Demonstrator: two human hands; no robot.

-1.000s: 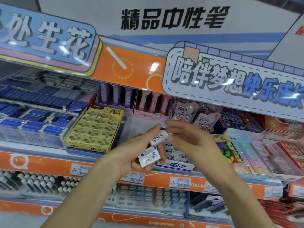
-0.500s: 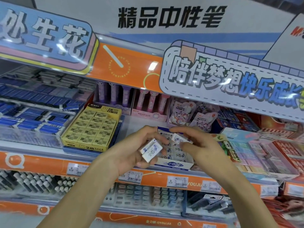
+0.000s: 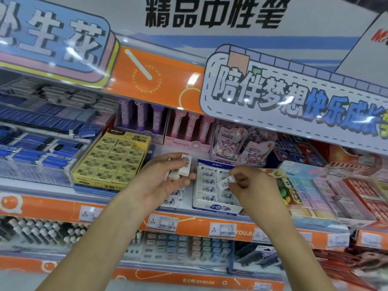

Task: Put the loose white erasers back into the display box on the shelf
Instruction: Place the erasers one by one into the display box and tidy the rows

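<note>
Shelf [image 3: 63,185] ran across your view, with the yellow eraser box [image 3: 111,162] at left. The white display box [image 3: 216,190] sat centre, its open face tilted up toward you, rows of erasers inside with long axes lying left-right. Your right hand [image 3: 249,185] was over the box's right columns, grip narrow, pinching one white eraser [image 3: 224,183] at its end. That eraser sat tilted, just above the rows and nearly aligned with them, so the right hand was the nearer one and the slot lay directly below it. Your left hand [image 3: 168,177] hung left of the box, grip closed round a held stack of erasers [image 3: 182,167], standing roughly upright. More loose erasers [image 3: 172,197] lay on the shelf below that hand, just left of the box.
</note>
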